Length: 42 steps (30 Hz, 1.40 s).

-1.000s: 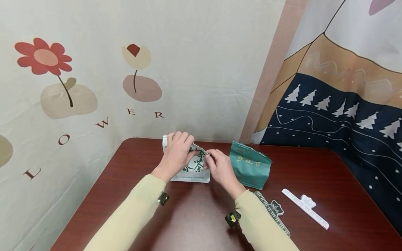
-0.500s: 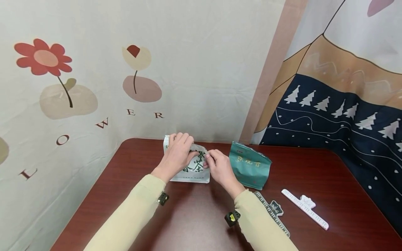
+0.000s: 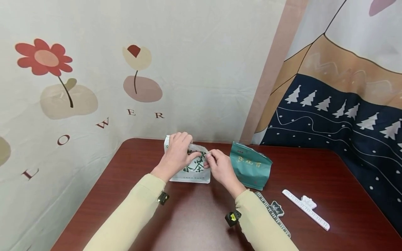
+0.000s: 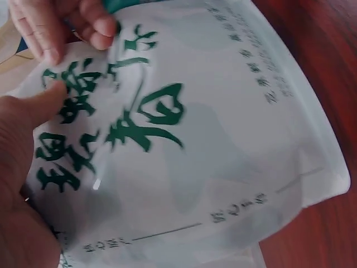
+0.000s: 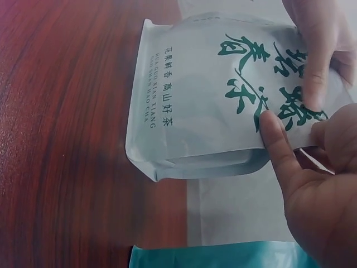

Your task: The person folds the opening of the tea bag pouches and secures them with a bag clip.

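A white tea bag (image 3: 191, 178) with large green lettering stands at the back of the table. My left hand (image 3: 176, 150) grips its top from the left, thumb across the front and fingers over the upper edge. At the top right corner, my right hand (image 3: 221, 168) pinches the bag's edge between thumb and fingers. Between the hands a pale strip shows along the bag's top. The left wrist view has the bag's front (image 4: 223, 139) with the left thumb pressed on it. In the right wrist view, the right thumb (image 5: 279, 139) lies near the lettering.
A green bag (image 3: 251, 169) with gold lettering stands just right of my right hand. A dark sealing clip (image 3: 272, 213) lies partly under the right forearm, and a white sealing clip (image 3: 306, 209) lies farther right. A patterned cloth hangs behind the brown table (image 3: 194, 216).
The bag's top edge has bowed upward and now shows more of a pale strip between the hands. My left thumb has shifted slightly right. The right hand has hardly moved.
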Available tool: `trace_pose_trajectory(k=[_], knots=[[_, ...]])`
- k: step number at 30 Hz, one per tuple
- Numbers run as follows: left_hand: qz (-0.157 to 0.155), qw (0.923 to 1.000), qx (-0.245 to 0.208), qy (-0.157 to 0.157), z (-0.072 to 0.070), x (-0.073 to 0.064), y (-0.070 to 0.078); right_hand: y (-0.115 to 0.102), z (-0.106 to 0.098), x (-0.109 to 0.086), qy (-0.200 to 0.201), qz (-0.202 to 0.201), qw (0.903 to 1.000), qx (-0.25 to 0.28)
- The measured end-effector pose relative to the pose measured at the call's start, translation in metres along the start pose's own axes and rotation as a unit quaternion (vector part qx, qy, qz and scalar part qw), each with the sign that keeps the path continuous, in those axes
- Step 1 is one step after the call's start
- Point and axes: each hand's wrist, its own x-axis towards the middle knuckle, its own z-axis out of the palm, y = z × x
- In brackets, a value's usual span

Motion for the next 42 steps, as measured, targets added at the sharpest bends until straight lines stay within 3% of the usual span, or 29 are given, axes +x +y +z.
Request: trace_pose_trajectory(k=[8, 17, 25, 37, 42], knots=[[-0.010, 0.9994, -0.020, -0.025, -0.0064, 0.0063, 0.0037, 0.0000, -0.0004, -0.0004, -0.003, -0.003, 1.0000, 0.001], [-0.009, 0.9993, -0.008, -0.036, -0.0043, 0.0056, 0.0043, -0.0022, -0.0002, -0.0013, -0.028, 0.005, 0.9982, 0.054], [0.010, 0.9993, -0.003, -0.035, -0.0036, 0.0044, 0.0037, -0.0019, -0.0009, 0.0003, -0.052, -0.008, 0.9984, 0.021], [0.017, 0.9977, -0.017, -0.064, -0.0085, 0.0069, 0.0052, -0.0028, 0.0006, -0.0015, -0.037, -0.003, 0.9993, 0.005], [0.006, 0.9962, -0.039, -0.078, -0.0114, 0.0077, 0.0068, -0.0040, 0.0006, -0.0019, -0.033, -0.005, 0.9994, 0.007]])
